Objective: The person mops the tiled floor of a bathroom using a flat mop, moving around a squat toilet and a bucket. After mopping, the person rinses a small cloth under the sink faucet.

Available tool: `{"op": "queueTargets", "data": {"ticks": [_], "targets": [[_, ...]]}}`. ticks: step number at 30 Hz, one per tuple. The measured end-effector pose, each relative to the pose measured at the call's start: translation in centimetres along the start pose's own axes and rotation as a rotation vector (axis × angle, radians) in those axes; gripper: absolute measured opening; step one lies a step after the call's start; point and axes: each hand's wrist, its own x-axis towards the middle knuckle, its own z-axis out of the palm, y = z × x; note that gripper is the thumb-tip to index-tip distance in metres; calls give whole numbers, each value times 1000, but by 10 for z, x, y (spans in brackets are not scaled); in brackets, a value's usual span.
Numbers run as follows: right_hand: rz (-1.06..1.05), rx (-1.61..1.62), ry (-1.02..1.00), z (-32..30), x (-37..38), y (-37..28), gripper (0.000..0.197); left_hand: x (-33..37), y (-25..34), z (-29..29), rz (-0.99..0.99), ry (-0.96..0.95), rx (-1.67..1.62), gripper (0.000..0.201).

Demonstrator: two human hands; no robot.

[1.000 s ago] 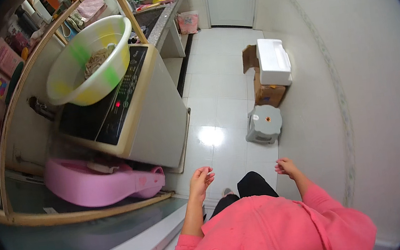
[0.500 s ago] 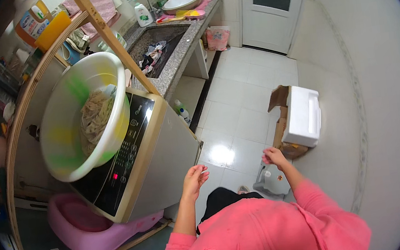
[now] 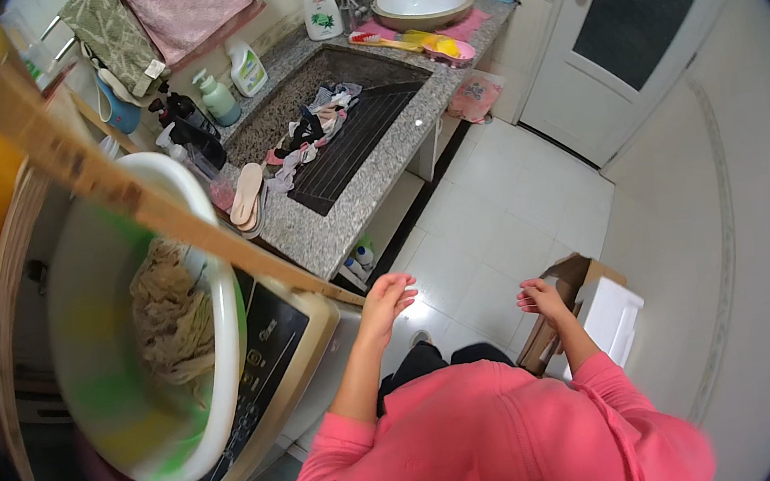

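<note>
My left hand (image 3: 387, 306) hangs in the air in front of me, its fingers loosely bent and apart, holding nothing. It is nearest to the corner of the washing machine (image 3: 318, 318). To the right, my right hand (image 3: 538, 297) is also bare, with relaxed, slightly curled fingers. In the view it overlaps a brown cardboard box (image 3: 576, 267) and a white box (image 3: 612, 318) by the wall. On the washing machine rests a large white-green basin (image 3: 226, 371) with beige wet cloth (image 3: 171, 315) in it. Ahead, small dark and light laundry (image 3: 321, 125) lies in the stone sink (image 3: 269, 118).
A wooden pole (image 3: 164, 202) slants across the left side. Insoles (image 3: 248, 195), pump bottles (image 3: 218, 99), a white bottle (image 3: 321, 10), a brush (image 3: 380, 41) and a round washbowl (image 3: 429, 2) stand or lie on the granite counter (image 3: 369, 189). A door (image 3: 568, 88) closes the far end.
My view has moved forward and turned left, so the sink, counter and door appear closer. Both hands stay raised and hold nothing.
</note>
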Motion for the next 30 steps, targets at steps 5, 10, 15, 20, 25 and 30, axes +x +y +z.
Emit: {"op": "queueTargets", "data": {"ticks": [5,10,15,20,25,30], "targets": [[-17,76,118,-55,55,-62,19,80,46,35,17,-24,-18,20],[-234,72,95,-85,150,-159,21,151,68,43,91,91,-57,17],[-666,-47,-17,-77,256,-343,22,198,98,78,153,287,-157,16],[-928,-69,-219,-12,330,-500,21,219,118,94,198,396,-220,15],[-1029,-133,-303,56,403,-591,20,234,132,75,299,535,-285,15],[-1041,-239,-311,101,446,-637,23,279,170,62,385,574,-325,15]]}}
